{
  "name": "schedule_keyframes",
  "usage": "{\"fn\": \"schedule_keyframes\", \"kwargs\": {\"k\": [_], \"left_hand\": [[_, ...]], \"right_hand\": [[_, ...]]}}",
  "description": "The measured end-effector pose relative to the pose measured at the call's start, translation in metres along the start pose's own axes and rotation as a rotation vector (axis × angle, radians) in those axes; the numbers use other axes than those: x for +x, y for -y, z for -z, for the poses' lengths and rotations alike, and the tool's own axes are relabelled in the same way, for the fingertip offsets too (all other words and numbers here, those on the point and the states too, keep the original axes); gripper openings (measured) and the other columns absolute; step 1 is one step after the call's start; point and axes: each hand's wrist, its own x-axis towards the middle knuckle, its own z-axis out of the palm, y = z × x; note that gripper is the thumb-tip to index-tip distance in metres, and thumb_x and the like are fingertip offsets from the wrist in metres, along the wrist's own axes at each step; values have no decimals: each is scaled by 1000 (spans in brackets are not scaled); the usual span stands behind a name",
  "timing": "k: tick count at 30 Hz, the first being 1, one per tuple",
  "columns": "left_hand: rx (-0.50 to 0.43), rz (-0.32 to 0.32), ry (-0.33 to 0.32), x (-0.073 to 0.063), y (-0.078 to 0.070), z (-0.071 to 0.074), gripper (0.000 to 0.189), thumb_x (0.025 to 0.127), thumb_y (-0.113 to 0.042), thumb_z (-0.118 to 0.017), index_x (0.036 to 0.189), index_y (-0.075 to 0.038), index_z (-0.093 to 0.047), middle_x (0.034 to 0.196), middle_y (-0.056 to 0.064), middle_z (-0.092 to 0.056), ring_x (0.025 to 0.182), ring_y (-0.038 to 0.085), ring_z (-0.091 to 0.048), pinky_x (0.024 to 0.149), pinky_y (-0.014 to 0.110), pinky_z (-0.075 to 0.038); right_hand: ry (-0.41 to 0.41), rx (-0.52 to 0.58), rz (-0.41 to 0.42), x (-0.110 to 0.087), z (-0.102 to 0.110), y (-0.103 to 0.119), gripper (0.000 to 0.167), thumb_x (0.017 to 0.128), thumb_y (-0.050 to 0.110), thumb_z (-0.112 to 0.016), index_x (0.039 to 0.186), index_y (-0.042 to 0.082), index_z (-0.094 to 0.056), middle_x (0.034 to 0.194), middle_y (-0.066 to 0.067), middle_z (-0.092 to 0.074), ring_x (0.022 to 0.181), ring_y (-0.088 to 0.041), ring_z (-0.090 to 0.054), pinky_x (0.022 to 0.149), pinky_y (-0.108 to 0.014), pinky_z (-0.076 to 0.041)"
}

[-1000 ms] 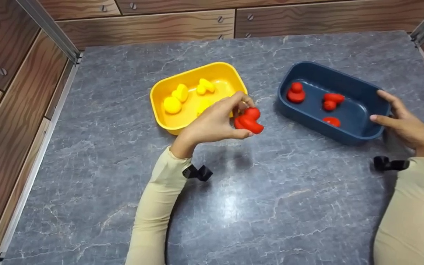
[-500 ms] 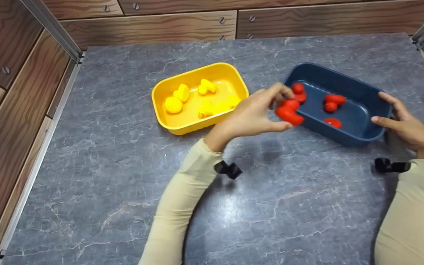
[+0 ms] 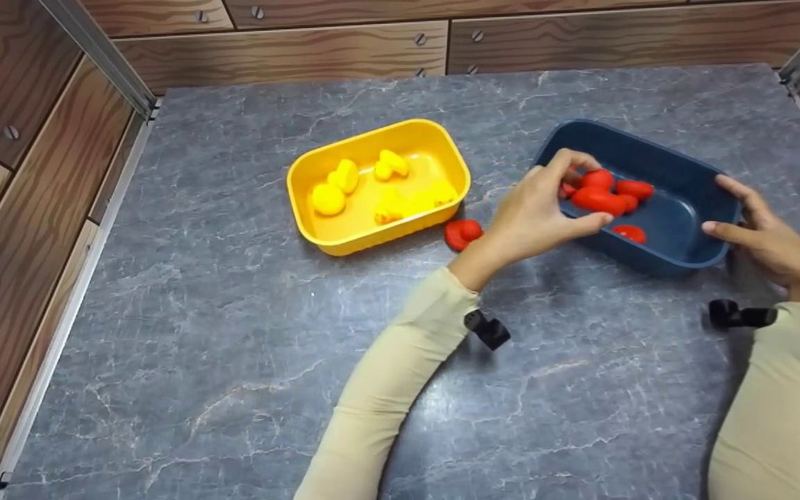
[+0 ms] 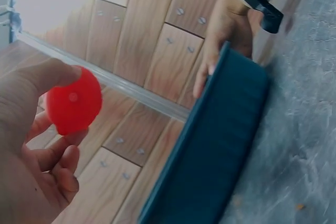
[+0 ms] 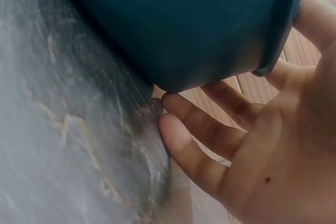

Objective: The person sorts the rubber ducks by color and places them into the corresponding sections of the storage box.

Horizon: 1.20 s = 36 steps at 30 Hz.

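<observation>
My left hand [image 3: 535, 215] pinches a red toy duck [image 3: 598, 200] between thumb and fingers, over the near left side of a dark blue bin [image 3: 685, 163]. In the left wrist view the duck's round underside [image 4: 75, 103] faces the camera, above the bin's rim. More red ducks lie inside the bin, partly hidden behind the held one. My right hand [image 3: 775, 243] grips the bin's right end, thumb over the rim. The right wrist view has its lower fingers [image 5: 202, 129] against the bin's outside, near the tabletop.
A yellow bin [image 3: 296, 208] holding several yellow toy ducks stands to the left. Another red duck [image 3: 463, 235] sits on the grey marbled tabletop [image 3: 233, 333] by that bin's near right corner. Wood-patterned panels [image 3: 344, 52] border the back and sides.
My left hand has carried the red duck rightward from beside the yellow bin to over the blue bin. A red duck on the table has come into sight behind it. My right hand stays put.
</observation>
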Motion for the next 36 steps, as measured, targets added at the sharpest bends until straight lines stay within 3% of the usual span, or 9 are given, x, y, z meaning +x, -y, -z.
{"fn": "schedule_keyframes", "kwargs": {"k": [5,15,28,33,36], "left_hand": [[37,30,-26,8,-1,-13,53,79,-43,-76,122,-28,-49,112,-11,-64,100,5,-52,74,15,-42],[110,100,-34,19,3,-31,52,78,-44,-77,120,-32,-49,115,-17,-63,98,1,-50,70,16,-41],[173,182,-51,28,11,-43,54,77,-49,-76,121,-36,-49,119,-21,-61,95,2,-50,71,18,-41],[172,183,-71,29,15,-47,54,77,-50,-76,122,-36,-50,120,-21,-61,97,2,-52,72,18,-42],[144,205,-97,29,14,-48,53,77,-49,-76,122,-36,-52,114,-19,-63,94,3,-53,71,18,-42]], "right_hand": [[26,40,23,1,1,-1,68,92,-10,-50,143,30,-29,128,8,-40,100,5,-59,76,-12,-51],[19,-31,12,0,0,-2,70,94,-7,-51,146,31,-26,147,-5,-22,100,9,-56,77,-10,-50],[-22,-55,1,1,1,-1,71,92,-5,-55,147,32,-27,133,4,-35,99,9,-56,77,-10,-50],[-10,-21,16,1,2,-3,70,92,-5,-55,146,30,-27,137,3,-34,102,9,-55,78,-10,-50],[-3,-34,0,1,1,-2,72,93,-5,-54,148,31,-24,147,-4,-24,103,10,-53,78,-9,-50]]}}
